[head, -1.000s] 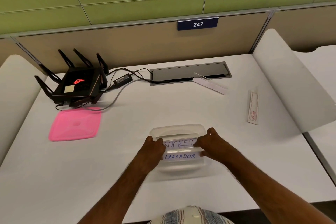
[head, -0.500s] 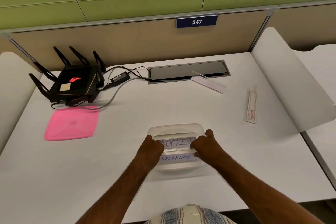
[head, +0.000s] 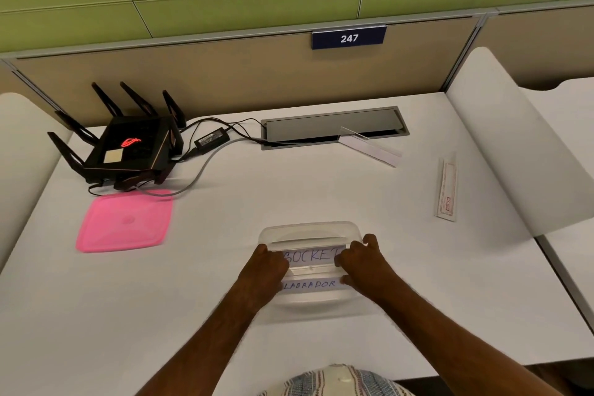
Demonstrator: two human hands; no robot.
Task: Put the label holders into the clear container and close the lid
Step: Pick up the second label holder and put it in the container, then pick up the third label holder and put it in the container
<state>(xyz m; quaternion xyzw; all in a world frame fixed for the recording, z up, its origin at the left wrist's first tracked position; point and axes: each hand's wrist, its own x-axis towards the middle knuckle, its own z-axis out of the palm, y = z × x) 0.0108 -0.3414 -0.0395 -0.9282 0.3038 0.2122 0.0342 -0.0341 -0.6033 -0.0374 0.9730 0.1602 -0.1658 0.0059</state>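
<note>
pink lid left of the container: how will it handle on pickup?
The pink lid lies flat on the desk with a thin edge, so probably light and a bit flexible. That low rim may be hard to get a grip on; sliding it to the desk edge could help.

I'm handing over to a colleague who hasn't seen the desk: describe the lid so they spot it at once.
Start at the black router in the desk's far left corner. Just in front of it, flat on the white desk, lies the lid. It is the only pink thing there, square with rounded corners, well left of the clear container.
</note>
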